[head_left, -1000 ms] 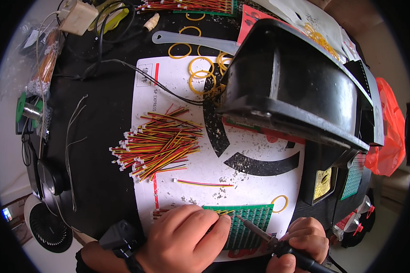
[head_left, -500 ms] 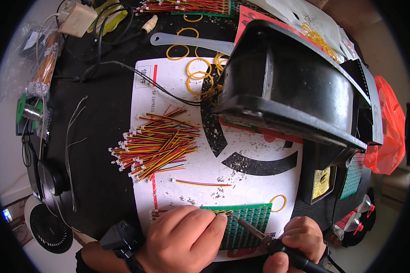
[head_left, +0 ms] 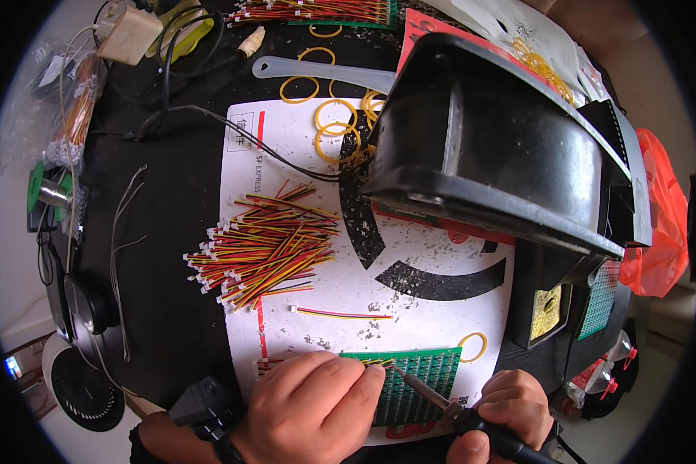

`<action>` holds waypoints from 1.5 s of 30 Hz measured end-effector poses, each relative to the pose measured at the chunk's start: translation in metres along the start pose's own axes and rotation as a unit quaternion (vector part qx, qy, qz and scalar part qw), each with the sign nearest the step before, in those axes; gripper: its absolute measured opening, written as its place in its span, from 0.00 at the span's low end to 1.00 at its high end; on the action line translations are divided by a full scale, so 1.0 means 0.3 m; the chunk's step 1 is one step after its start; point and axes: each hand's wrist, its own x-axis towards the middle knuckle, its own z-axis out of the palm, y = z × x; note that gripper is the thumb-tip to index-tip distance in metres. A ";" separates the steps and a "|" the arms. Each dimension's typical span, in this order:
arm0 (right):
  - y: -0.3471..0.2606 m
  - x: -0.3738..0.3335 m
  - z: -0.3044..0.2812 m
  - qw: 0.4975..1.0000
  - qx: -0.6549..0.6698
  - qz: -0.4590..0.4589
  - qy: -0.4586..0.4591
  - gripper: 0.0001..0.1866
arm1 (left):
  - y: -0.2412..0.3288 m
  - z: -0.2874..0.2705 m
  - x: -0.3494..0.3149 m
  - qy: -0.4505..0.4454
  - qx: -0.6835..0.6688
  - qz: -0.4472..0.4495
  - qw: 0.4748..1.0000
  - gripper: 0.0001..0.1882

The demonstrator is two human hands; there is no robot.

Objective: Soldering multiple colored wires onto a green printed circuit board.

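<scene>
At the near edge of the sheet lies a green circuit board (head_left: pixel 425 387) with rows of small parts. My left hand (head_left: pixel 309 406) is closed over its left side, pinching a thin cable (head_left: pixel 377 361) whose yellow wire shows at the fingertips; the grip itself is partly hidden. Wires with white plugs (head_left: pixel 264 366) stick out left of that hand. My right hand (head_left: pixel 516 408) is wrapped around a soldering iron (head_left: pixel 472 421), its tip touching or almost touching the board beside my left fingertips. Ahead of the board, a single red, yellow and black cable (head_left: pixel 344 312) lies alone.
A pile of plugged cables (head_left: pixel 267 247) lies ahead on the white sheet (head_left: pixel 410 329). A large black housing (head_left: pixel 495 147) stands at right, near a yellow tip-cleaning pad (head_left: pixel 546 312). Rubber bands (head_left: pixel 337 143), a solder spool (head_left: pixel 52 192) and a fan (head_left: pixel 85 383) surround them.
Almost nothing differs. The view has shifted very slightly; both hands and the iron hold their places at the board.
</scene>
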 end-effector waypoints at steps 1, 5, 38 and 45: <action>-0.001 -0.001 0.000 1.000 0.001 0.003 0.003 0.12 | 0.001 0.000 0.003 0.003 -0.002 -0.001 1.000 0.12; -0.003 -0.003 0.003 1.000 0.004 0.008 0.013 0.11 | 0.020 -0.012 0.031 -0.020 0.008 -0.001 1.000 0.12; 0.071 -0.044 0.045 0.951 -0.103 -0.183 0.225 0.16 | 0.167 -0.063 0.010 0.151 -0.217 0.248 0.932 0.07; 0.115 -0.020 0.100 0.946 -0.050 -0.212 0.240 0.17 | 0.006 -0.211 0.053 0.000 0.113 0.128 0.985 0.13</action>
